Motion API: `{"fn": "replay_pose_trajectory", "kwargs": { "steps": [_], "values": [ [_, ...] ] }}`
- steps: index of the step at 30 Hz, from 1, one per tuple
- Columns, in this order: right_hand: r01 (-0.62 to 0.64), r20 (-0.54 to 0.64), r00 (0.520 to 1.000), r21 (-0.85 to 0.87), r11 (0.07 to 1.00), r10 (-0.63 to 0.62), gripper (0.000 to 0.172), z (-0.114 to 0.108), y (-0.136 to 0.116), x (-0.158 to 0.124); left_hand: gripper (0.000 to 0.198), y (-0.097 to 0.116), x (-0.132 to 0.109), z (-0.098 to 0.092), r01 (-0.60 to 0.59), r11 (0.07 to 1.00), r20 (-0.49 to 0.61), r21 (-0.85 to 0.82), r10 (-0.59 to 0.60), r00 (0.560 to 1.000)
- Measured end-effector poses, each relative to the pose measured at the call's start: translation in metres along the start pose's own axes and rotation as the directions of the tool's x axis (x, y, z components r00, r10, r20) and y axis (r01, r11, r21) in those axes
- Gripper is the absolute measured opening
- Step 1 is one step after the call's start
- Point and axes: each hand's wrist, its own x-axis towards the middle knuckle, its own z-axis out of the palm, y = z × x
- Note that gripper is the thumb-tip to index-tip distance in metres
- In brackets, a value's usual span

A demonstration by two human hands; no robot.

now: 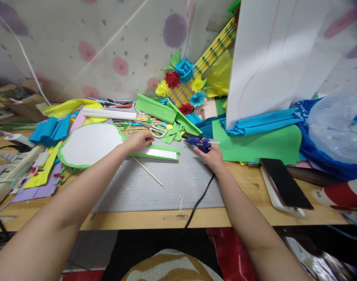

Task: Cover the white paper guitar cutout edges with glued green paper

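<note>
My right hand [210,155] is closed around a blue glue gun [197,142], its nozzle pointing left and its black cord [197,203] trailing off the table's front edge. My left hand [139,141] presses its curled fingers on a white guitar-shaped cutout edged in green [89,145], at the point where the round body meets the narrow neck strip [159,153]. Both lie on a grey cutting mat [155,187]. A thin wooden stick [146,170] rests on the mat just below the neck strip.
Scissors [155,130], folded green paper [155,109] and a decorated paper guitar with flowers [186,84] sit behind. A large white sheet [272,58] stands at right, above green paper [260,144]. A phone [283,182] lies at right, a power strip [9,171] at left.
</note>
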Motion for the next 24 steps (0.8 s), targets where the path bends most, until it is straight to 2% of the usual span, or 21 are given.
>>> {"fn": "replay_pose_trajectory", "kwargs": {
  "steps": [2, 4, 6, 8, 10, 12, 13, 15, 16, 19, 21, 24],
  "values": [
    [0.035, -0.12, 0.992, 0.056, 0.998, -0.028, 0.067, -0.006, -0.004, -0.001, 0.027, 0.001, -0.003, -0.001, 0.029, 0.999, -0.023, 0.021, -0.028, 0.999],
    [0.095, -0.265, 0.961, 0.069, 0.993, -0.073, 0.068, -0.016, -0.009, -0.003, 0.032, 0.002, -0.008, -0.003, 0.0, 1.0, -0.005, -0.002, 0.0, 1.0],
    [0.155, -0.383, 0.913, 0.01, 0.988, -0.14, 0.065, -0.028, -0.017, -0.006, 0.05, 0.003, -0.014, -0.006, -0.07, 0.997, 0.063, -0.026, 0.072, 0.995],
    [0.197, -0.425, 0.878, -0.099, 0.975, -0.22, 0.061, -0.038, -0.027, -0.009, 0.073, 0.004, -0.019, -0.008, -0.133, 0.991, 0.151, 0.008, 0.13, 0.98],
    [0.253, -0.348, 0.888, -0.18, 0.951, -0.302, 0.054, -0.043, -0.041, -0.011, 0.084, 0.004, -0.023, -0.009, -0.163, 0.983, 0.211, 0.087, 0.142, 0.967],
    [0.371, -0.134, 0.908, -0.177, 0.911, -0.396, 0.043, -0.039, -0.057, -0.012, 0.079, 0.006, -0.024, -0.008, -0.172, 0.973, 0.225, 0.154, 0.135, 0.965],
    [0.451, 0.003, 0.891, -0.136, 0.882, -0.455, 0.038, -0.033, -0.066, -0.011, 0.074, 0.007, -0.024, -0.008, -0.172, 0.97, 0.224, 0.174, 0.131, 0.966],
    [0.579, 0.253, 0.792, -0.021, 0.815, -0.556, 0.039, -0.017, -0.081, -0.01, 0.066, 0.01, -0.024, -0.007, -0.169, 0.967, 0.216, 0.191, 0.127, 0.968],
    [0.607, 0.332, 0.747, 0.014, 0.795, -0.576, 0.045, -0.008, -0.088, -0.01, 0.064, 0.012, -0.024, -0.007, -0.165, 0.968, 0.209, 0.189, 0.124, 0.97],
    [0.62, 0.469, 0.678, 0.049, 0.783, -0.566, 0.066, 0.017, -0.102, -0.01, 0.063, 0.016, -0.025, -0.009, -0.15, 0.973, 0.185, 0.175, 0.117, 0.976],
    [0.593, 0.507, 0.685, 0.03, 0.805, -0.523, 0.071, 0.029, -0.106, -0.011, 0.064, 0.017, -0.028, -0.01, -0.153, 0.973, 0.176, 0.171, 0.122, 0.977],
    [0.536, 0.506, 0.727, 0.002, 0.844, -0.463, 0.072, 0.038, -0.109, -0.012, 0.062, 0.015, -0.03, -0.008, -0.165, 0.97, 0.158, 0.18, 0.137, 0.978]
  ]
}}
